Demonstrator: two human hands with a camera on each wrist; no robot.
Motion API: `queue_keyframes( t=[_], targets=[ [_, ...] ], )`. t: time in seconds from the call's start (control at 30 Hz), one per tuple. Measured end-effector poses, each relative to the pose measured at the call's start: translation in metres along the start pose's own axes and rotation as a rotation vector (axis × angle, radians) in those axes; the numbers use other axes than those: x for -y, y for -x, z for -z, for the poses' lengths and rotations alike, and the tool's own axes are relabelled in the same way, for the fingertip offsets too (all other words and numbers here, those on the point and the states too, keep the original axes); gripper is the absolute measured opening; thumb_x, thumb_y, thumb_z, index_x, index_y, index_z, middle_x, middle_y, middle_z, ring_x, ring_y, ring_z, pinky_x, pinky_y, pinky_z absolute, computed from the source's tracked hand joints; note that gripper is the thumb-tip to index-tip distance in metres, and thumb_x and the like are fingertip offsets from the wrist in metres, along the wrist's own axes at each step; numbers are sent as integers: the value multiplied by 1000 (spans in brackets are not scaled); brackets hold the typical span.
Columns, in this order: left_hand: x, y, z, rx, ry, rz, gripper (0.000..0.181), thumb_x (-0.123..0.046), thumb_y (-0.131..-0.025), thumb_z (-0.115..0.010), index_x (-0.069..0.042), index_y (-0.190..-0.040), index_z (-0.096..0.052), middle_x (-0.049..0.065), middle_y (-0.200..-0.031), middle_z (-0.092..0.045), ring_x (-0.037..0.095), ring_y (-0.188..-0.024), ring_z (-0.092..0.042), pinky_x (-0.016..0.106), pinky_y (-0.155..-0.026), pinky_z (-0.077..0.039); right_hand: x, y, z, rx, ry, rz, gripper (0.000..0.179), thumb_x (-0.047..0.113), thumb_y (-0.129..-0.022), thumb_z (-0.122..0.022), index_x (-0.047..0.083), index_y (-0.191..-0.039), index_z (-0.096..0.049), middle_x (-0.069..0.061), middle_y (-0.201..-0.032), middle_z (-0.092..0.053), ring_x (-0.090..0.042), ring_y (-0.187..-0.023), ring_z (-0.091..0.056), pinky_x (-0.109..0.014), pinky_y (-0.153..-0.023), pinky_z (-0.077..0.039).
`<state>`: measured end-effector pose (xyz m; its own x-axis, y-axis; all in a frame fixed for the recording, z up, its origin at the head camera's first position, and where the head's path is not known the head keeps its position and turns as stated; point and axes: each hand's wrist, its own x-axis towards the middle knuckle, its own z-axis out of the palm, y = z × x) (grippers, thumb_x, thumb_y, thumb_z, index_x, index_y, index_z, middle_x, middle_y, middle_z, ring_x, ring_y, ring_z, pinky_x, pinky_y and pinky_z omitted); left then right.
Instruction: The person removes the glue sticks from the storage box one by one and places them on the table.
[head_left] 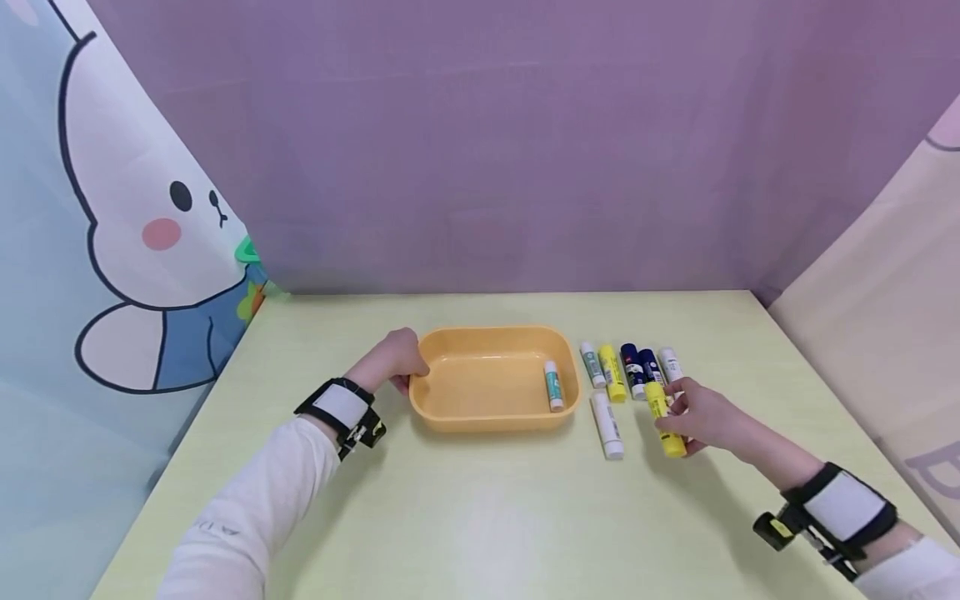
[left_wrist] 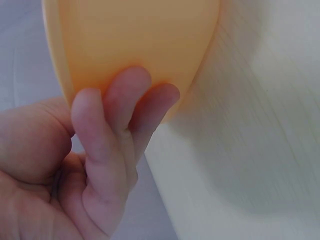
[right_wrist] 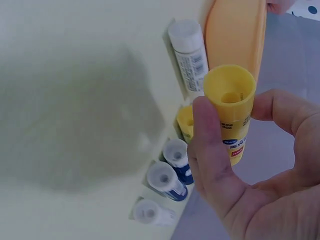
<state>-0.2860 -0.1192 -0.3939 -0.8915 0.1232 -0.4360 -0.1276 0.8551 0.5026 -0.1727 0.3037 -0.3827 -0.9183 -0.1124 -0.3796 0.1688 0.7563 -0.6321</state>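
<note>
An orange plastic tray [head_left: 480, 423] sits on the table, its left end rim pinched by my left hand [head_left: 401, 357]. In the left wrist view the fingers [left_wrist: 125, 95] press the tray's outer wall, with the thumb partly hidden at the rim. My right hand [head_left: 705, 415] grips a yellow glue stick [right_wrist: 230, 117] between thumb and fingers, over the right part of the table. Its hollow base faces the right wrist camera. Inside the tray, near its right end, lies a white and teal glue stick [head_left: 553, 387].
Right of the tray lie a white-teal glue stick [head_left: 592, 365], another yellow one [head_left: 612, 375], two dark blue ones [head_left: 632, 370] and a white one [head_left: 670, 363] partly behind my right hand. Nearer me lies a larger white stick [head_left: 607, 427]. A purple cloth [head_left: 495, 167] hangs behind the table.
</note>
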Motion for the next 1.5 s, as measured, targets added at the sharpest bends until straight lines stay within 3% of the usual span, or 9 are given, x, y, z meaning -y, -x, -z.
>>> queue_keyframes(
  t=[0.27, 0.5, 1.1, 1.5],
  targets=[
    [1, 1, 0, 7, 15, -10, 22, -1, -78, -59, 9, -97, -54, 15, -63, -64, 18, -42, -62, 33, -51, -60, -6, -8, -20, 23, -11, -45, 60, 16, -82, -68, -7, -127, -33, -17, -99, -53, -18, -68, -58, -33, -56, -60],
    [-1, 1, 1, 4, 6, 0, 19, 0, -77, -59, 8, -94, -54, 16, -66, -66, 17, -43, -62, 31, -51, -60, -7, -16, -30, 22, -9, -16, 59, 16, -81, -68, -8, -125, -36, -17, -98, -53, -18, -66, -59, -32, -54, -60],
    [-1, 2, 2, 5, -6, 0, 19, 0, -77, -59, 8, -93, -54, 17, -66, -66, 17, -42, -62, 32, -52, -60, -10, -29, -42, 10, 22, -4, 57, 16, -80, -68, -6, -122, -38, -18, -95, -53, -19, -64, -59, -31, -51, -58],
    [0, 1, 0, 2, 21, 2, 21, 0, -78, -59, 9, -96, -54, 20, -72, -67, 18, -44, -63, 31, -50, -59, -2, -24, -44, -15, 58, 15, 53, 12, -79, -70, -6, -118, -38, -16, -90, -52, -18, -57, -58, -32, -48, -57]
  ],
)
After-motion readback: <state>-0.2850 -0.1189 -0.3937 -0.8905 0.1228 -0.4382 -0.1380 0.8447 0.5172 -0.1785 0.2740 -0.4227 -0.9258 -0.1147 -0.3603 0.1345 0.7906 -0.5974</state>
